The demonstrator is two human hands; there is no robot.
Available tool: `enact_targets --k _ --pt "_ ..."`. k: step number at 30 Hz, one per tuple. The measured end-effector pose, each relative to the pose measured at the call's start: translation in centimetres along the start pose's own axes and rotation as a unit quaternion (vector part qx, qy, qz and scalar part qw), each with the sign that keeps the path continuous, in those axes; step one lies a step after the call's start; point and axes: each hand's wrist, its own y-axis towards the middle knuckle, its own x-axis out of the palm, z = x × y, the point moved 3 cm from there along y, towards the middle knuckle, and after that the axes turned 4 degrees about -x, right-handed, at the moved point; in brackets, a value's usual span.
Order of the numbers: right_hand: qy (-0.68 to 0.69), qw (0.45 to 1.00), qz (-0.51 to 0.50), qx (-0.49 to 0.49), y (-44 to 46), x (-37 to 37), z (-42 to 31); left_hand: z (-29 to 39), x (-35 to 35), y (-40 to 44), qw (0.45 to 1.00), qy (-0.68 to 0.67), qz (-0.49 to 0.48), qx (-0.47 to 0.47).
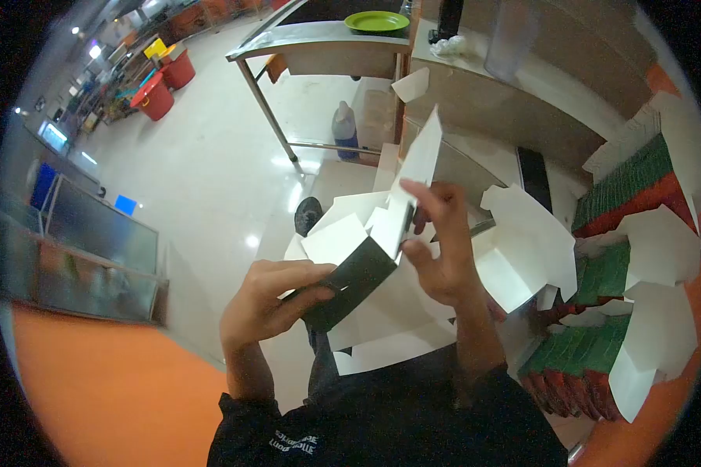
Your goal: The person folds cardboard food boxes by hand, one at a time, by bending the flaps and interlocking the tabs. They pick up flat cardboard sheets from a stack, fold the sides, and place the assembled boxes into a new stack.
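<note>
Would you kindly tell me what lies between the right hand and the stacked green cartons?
In the head view, an open carton, white inside, lies between the right hand and the stacked green cartons.

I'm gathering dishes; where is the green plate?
In the head view, the green plate sits near the top, slightly right of centre, on the steel-framed table, just left of the beige counter.

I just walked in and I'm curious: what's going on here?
A person is handling a partly open carton, dark outside and white inside. The left hand grips its dark side, while the right hand is at a raised white flap. To the right are an open white carton and stacks of green-and-red cartons.
</note>
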Motion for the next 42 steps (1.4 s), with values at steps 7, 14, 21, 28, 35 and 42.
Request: enact_targets --k 7,14,21,28,35,42 --pt "-0.039 0.997 -0.062 0.008 -0.2 1.0 -1.9 -0.3 0.5 0.4 0.972 -0.07 0.181 -0.132" --pt "-0.077 0.997 -0.01 -0.002 0.0 1.6 -2.6 -0.5 0.9 0.4 0.982 -0.04 0.164 -0.082" --pt "-0.082 0.983 -0.142 -0.084 -0.1 1.9 -2.4 0.0 1.0 0.5 0.992 0.014 0.121 -0.036" --pt "-0.155 0.971 -0.172 -0.063 0.5 2.3 -4.5 0.7 1.1 1.0 0.984 0.038 0.176 -0.014" --pt "-0.122 0.982 -0.11 -0.098 0.5 -0.6 -2.4 1.1 -0.8 0.9 0.993 0.022 0.109 0.036" --pt "-0.122 0.986 -0.097 -0.056 1.3 -5.8 1.1 -2.8 -4.3 -1.6 0.958 0.283 -0.017 0.046"
